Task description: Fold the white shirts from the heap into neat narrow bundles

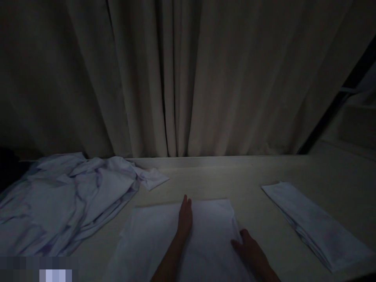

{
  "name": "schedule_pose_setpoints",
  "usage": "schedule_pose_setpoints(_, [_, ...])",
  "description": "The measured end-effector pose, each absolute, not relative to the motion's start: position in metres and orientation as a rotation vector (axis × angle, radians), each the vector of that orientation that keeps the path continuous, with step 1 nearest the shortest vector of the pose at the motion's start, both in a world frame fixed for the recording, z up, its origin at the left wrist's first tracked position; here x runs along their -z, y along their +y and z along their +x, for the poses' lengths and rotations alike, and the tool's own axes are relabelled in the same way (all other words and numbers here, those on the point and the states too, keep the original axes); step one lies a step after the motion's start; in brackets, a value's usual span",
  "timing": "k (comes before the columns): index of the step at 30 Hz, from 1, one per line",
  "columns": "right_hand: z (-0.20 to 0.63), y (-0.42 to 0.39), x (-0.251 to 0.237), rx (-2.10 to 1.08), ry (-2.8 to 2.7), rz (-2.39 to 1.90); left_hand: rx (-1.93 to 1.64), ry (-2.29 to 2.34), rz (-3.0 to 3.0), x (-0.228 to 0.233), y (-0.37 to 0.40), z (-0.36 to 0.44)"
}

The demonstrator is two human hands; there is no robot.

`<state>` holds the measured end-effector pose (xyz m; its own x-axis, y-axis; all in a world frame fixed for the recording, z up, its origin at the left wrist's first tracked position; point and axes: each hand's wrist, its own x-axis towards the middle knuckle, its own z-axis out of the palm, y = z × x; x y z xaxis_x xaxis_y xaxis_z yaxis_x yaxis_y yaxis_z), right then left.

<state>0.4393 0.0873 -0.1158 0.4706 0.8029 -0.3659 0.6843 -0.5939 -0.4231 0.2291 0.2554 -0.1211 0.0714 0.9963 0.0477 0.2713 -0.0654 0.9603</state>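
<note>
Head view, in dim light: a pale, smooth worktop [205, 176] runs up to a heavy curtain [188, 78] that hangs in deep vertical folds behind it. In the middle near edge lies a white cloth [152, 235], thin and soft-looking, spread flat into a rough rectangle with a straight far edge and a fairly square far right corner.

The left hand [185, 217] lies on top of this cloth near its far edge, flat and palm down, the fingers held straight and close together and pointing away from the person, with the forearm running back over the fabric. The right hand [249, 248] rests at the cloth's right edge, fingers loosely extended; its thumb points in toward the fabric and touches the border, but whether it pinches the edge or only presses on it cannot be told in the gloom.

To the left, a pile of crumpled white garments [58, 199] sprawls over the worktop in soft creases, one corner trailing toward the middle. To the right, well apart from the hands, a folded white cloth [314, 223] lies as a long narrow strip of neat layers, set at a slant.
</note>
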Motion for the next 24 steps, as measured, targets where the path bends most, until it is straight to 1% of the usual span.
schedule_pose_setpoints(5, [0.449,0.068,0.127,-0.913,-1.300,-2.534,-0.906,1.430,1.545,0.134,0.262,0.234])
schedule_pose_setpoints(8, [0.446,0.052,0.130,-0.896,-1.348,-2.496,-0.857,1.462,1.568,0.135,0.260,0.234])
schedule_pose_setpoints(10, [0.440,0.047,0.123,-0.864,-1.387,-2.444,-0.816,1.481,1.585,0.130,0.258,0.234])
schedule_pose_setpoints(13, [0.427,0.050,0.099,-0.827,-1.423,-2.358,-0.715,1.498,1.648,0.112,0.255,0.238])
schedule_pose_setpoints(18, [0.399,0.064,0.058,-0.804,-1.504,-2.216,-0.540,1.411,1.888,0.063,0.235,0.269])
schedule_pose_setpoints(21, [0.381,0.069,0.050,-0.785,-1.606,-2.166,-0.358,1.347,1.970,0.040,0.222,0.295])
schedule_pose_setpoints(24, [0.363,0.073,0.046,-0.777,-1.671,-2.103,-0.249,1.300,2.068,0.026,0.215,0.309])
